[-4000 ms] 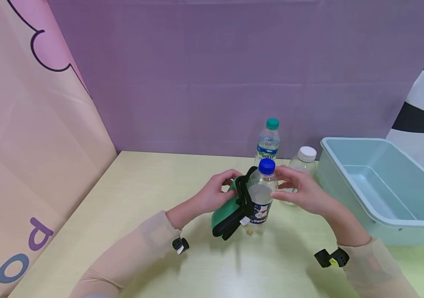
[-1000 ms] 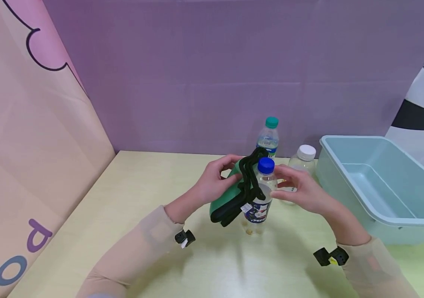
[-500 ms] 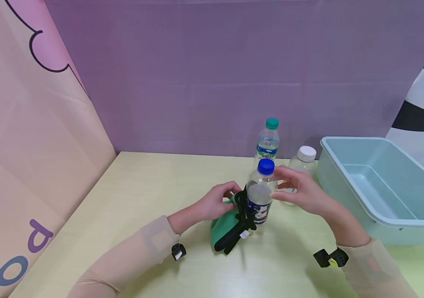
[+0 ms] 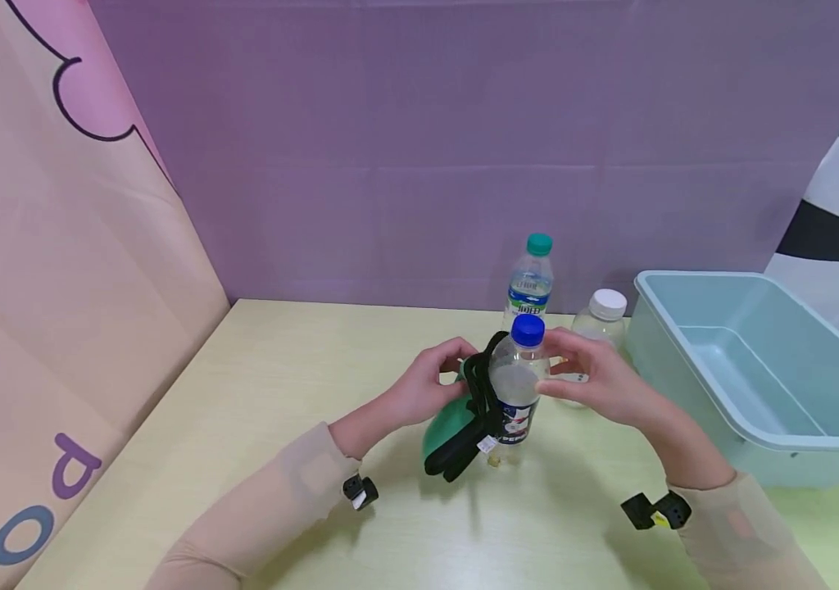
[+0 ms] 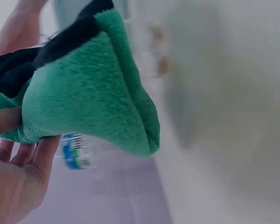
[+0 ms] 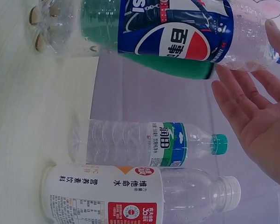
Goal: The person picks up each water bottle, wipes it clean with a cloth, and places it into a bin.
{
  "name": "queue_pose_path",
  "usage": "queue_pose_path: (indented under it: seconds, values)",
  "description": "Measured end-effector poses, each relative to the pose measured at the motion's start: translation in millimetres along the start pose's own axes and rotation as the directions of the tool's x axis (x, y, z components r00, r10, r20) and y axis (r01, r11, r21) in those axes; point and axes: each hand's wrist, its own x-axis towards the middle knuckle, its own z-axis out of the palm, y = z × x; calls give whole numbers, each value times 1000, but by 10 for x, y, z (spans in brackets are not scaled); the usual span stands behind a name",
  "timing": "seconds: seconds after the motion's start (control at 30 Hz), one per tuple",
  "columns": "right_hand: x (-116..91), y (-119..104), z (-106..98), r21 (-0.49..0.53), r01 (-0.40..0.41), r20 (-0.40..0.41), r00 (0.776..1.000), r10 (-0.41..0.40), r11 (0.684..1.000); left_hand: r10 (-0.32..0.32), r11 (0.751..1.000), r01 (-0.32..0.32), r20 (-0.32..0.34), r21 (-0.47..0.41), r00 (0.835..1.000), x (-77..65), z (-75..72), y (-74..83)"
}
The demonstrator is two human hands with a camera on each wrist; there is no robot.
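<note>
My left hand [image 4: 427,385] grips a folded green cloth with black edging [image 4: 449,434], the thumb on one side and the fingers behind it. The cloth lies along the left side of a clear Pepsi bottle with a blue cap [image 4: 515,418], which stands upright. Around the bottle's shoulder, just below the cap, my right hand [image 4: 604,381] holds it between thumb and fingers. In the left wrist view the fuzzy cloth [image 5: 88,84] hangs from the hand. The right wrist view shows the bottle's blue label [image 6: 182,37], with green cloth visible behind it.
Behind stand a water bottle with a green cap [image 4: 530,287] and a wider bottle with a white cap [image 4: 606,315], partly hidden by my right hand. A light blue plastic tub [image 4: 700,393] sits to the right on the pale table [image 4: 301,352]. A purple cloth backdrop [image 4: 368,164] hangs behind.
The left hand moved the cloth down the bottle's side between one second and half a second ago, then back up partway. The right hand and bottle stay nearly still.
</note>
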Motion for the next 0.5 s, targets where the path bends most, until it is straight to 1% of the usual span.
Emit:
queue_pose_path:
  seconds: [0.1,0.23,0.33,0.5]
  values:
    - [-8,10,-2,7,12,-1,1000,-12,1000,26,999,-27,-24,-29,999,57,-61,90]
    - [-11,16,-1,10,14,4,1000,-15,1000,31,999,-32,-34,-38,999,93,-122,182]
    - [-6,6,-2,8,13,4,1000,-13,1000,24,998,-27,-50,-53,998,100,-150,244]
    - [11,-29,-5,7,-1,11,1000,1,1000,21,995,-28,-76,-96,997,82,-184,302]
